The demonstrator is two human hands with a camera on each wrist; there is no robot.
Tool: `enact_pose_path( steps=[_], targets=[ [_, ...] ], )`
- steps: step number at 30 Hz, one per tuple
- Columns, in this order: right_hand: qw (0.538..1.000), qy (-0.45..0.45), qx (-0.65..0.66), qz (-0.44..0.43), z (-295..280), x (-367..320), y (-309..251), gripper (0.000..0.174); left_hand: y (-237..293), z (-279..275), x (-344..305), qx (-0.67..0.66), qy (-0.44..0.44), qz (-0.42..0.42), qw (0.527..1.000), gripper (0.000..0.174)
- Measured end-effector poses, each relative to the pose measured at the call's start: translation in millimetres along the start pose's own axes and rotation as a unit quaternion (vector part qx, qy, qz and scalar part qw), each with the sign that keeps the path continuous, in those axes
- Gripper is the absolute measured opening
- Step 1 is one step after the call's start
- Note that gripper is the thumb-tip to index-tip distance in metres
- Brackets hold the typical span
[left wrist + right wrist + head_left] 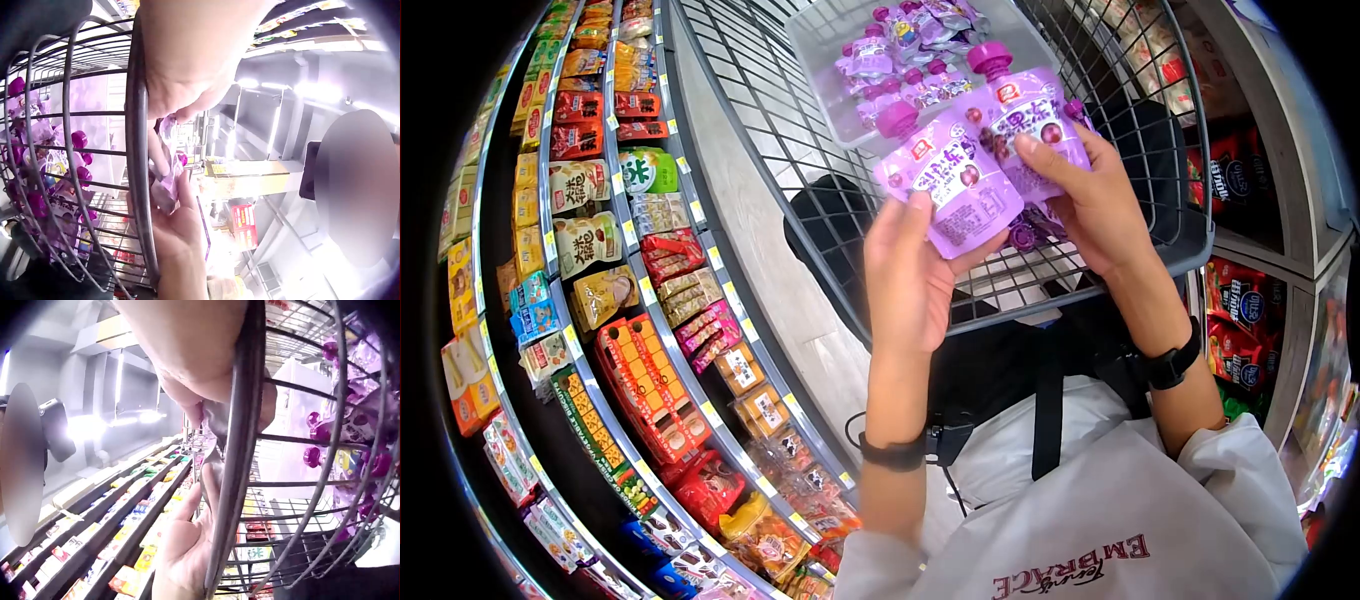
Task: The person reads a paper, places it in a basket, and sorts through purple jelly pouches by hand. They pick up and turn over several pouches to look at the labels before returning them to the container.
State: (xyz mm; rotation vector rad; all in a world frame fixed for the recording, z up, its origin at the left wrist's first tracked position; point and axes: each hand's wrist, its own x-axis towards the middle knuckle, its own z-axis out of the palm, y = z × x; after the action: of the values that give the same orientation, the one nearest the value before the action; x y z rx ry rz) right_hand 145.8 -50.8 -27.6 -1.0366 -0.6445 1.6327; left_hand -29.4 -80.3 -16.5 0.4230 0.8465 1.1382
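Observation:
In the head view, two purple jelly drink pouches with purple screw caps are held side by side over the shopping cart. My left hand [910,272] grips the left pouch [960,190], its thumb across the front and fingers behind. The right pouch [1040,120] is pinched by my right hand [1108,212], with the thumb on its printed face. The pouches overlap at their inner edges. In the left wrist view, a crumpled pouch edge [166,184] shows between both hands, partly hidden by the cart rail.
A translucent plastic bin [812,65] in the wire shopping cart [750,125] holds several similar purple pouches [900,55]. More lie under the held pair. Snack shelves [630,230] run along the left, and another shelf unit [1285,230] stands close on the right.

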Motion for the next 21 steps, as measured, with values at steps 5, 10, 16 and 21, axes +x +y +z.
enact_pose_path(
  steps=[5,10,16,21],
  targets=[
    [0.998,0.032,0.056,0.004,-3,2,-1,0.028,0,1,0,-0.01,-0.001,0.002,1.0,0.037],
    [0.995,0.018,0.093,0.005,-7,4,1,0.027,-3,3,0,-0.015,0.015,0.008,1.0,0.036],
    [0.996,0.034,0.079,-0.003,-10,4,2,0.028,-6,-3,1,-0.021,0.014,0.0,1.0,0.035],
    [0.996,0.035,0.084,-0.004,-11,4,1,0.027,-7,-3,1,-0.028,0.018,0.0,0.999,0.033]
  ],
)
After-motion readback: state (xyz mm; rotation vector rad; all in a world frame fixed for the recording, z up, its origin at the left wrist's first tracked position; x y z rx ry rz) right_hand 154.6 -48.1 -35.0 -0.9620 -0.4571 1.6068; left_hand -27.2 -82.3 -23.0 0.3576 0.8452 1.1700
